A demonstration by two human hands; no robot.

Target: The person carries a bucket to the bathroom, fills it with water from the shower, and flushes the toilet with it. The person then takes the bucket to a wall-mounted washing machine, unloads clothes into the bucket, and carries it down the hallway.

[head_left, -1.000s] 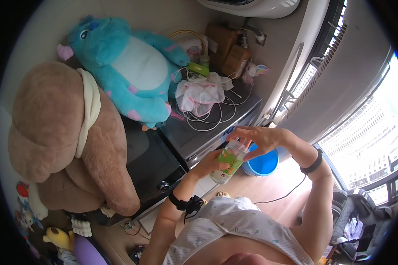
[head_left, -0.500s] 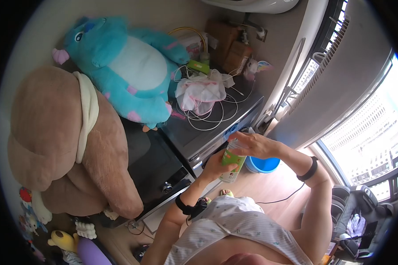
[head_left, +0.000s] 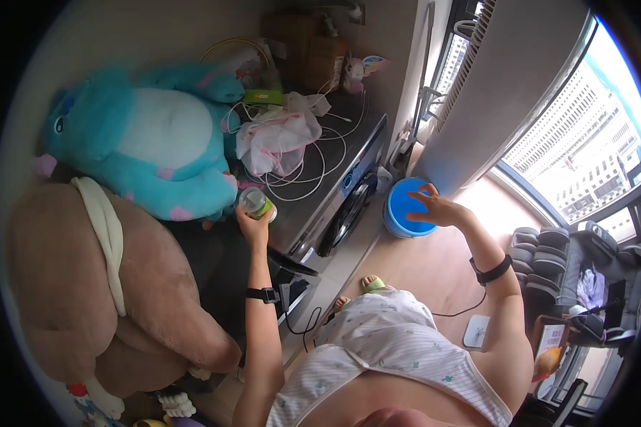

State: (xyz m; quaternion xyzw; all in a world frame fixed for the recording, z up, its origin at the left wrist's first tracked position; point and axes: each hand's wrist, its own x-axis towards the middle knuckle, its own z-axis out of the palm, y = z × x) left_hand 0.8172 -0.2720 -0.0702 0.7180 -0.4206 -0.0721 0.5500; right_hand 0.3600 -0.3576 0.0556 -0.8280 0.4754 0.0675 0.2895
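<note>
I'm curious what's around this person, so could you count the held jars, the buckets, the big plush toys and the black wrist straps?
Jar in the left hand: 1 (the jar)
Blue bucket: 1
Big plush toys: 2 (blue toy, brown toy)
Black wrist straps: 2 (left strap, right strap)
Total: 6

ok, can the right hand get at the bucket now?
Likely yes: the right hand looks empty and open, overlapping the bucket in view, nothing visible between; the height gap is unclear.
</note>
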